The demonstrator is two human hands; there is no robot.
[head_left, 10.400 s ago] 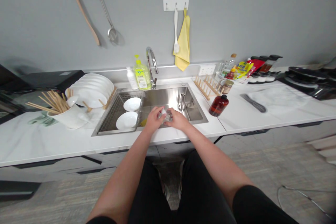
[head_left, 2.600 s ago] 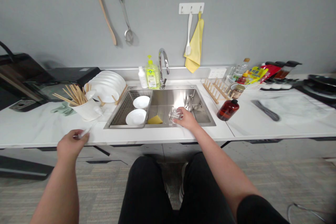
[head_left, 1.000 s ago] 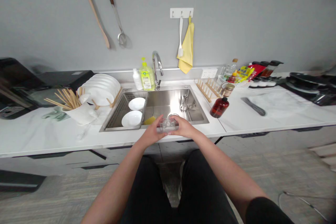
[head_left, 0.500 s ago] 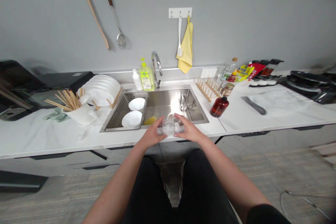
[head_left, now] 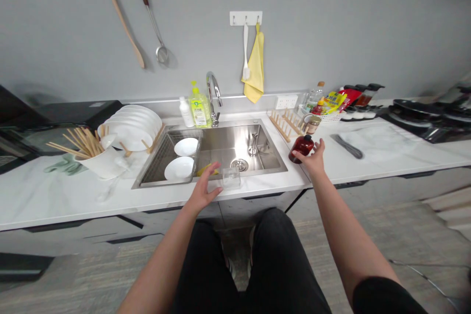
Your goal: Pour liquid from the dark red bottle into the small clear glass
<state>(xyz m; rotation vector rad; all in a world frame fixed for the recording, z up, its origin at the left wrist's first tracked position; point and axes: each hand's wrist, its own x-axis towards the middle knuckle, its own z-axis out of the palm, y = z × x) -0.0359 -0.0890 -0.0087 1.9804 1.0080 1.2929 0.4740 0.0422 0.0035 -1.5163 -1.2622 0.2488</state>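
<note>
A small clear glass container (head_left: 231,178) stands on the counter's front strip, just before the sink. Beside it on the left, my left hand (head_left: 202,191) is open, thumb and fingers spread, with nothing in it. My right hand (head_left: 312,159) reaches to a dark red-brown bottle (head_left: 302,147) with a black cap, right of the sink. Its thumb and fingers are apart at the bottle's near side; whether they touch it is hard to see. A yellow sponge (head_left: 206,170) lies in the sink, partly behind my left hand.
The steel sink (head_left: 283,169) has a faucet (head_left: 214,100) behind it and a wire basket with white bowls (head_left: 179,169). White plates (head_left: 128,130) and a chopstick holder (head_left: 103,164) stand left. A wooden rack (head_left: 281,127), a lidded jar (head_left: 313,123) and dark tongs (head_left: 348,146) are right.
Both hands have let go of the clear container, now standing on the counter. My right hand has moved right to the bottle; my left has drawn slightly left. The view has shifted a little.
</note>
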